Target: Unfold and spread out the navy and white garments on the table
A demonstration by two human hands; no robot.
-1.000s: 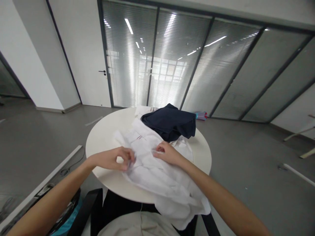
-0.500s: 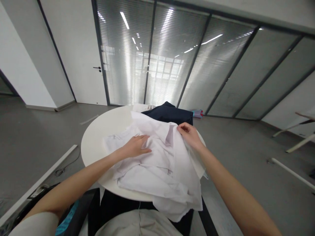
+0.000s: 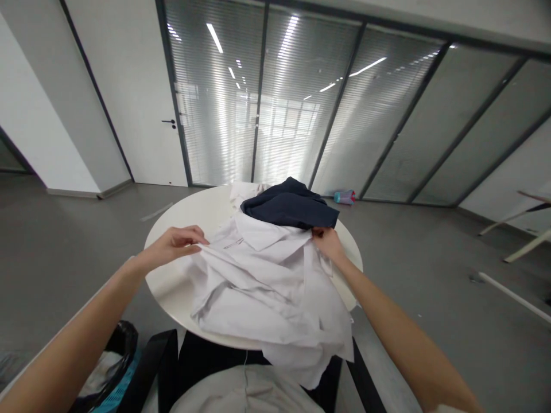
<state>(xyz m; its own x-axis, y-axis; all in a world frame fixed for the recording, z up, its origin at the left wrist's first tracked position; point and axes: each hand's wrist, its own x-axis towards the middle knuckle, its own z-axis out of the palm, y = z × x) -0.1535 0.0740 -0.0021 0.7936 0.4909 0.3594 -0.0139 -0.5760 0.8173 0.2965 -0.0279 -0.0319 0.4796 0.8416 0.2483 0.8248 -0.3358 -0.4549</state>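
A crumpled white garment (image 3: 267, 292) spreads over the round white table (image 3: 167, 287) and hangs over its near edge. My left hand (image 3: 178, 242) pinches the garment's left side, pulling a fold taut. At the garment's upper right, my right hand (image 3: 328, 244) has its fingers closed on the cloth, partly hidden under the edge of a dark navy garment (image 3: 290, 203). The navy garment lies bunched at the far side of the table, overlapping the white one.
Another pale cloth (image 3: 243, 192) lies at the table's far edge. A striped item (image 3: 344, 197) is on the floor beyond. At the lower left stands a blue bin (image 3: 118, 387) with a black liner. Dark chair arms flank my lap.
My left hand has moved left from the middle of the white garment and taken hold of its left side. The navy garment has shifted nearer, and the white cloth is pulled out wider.
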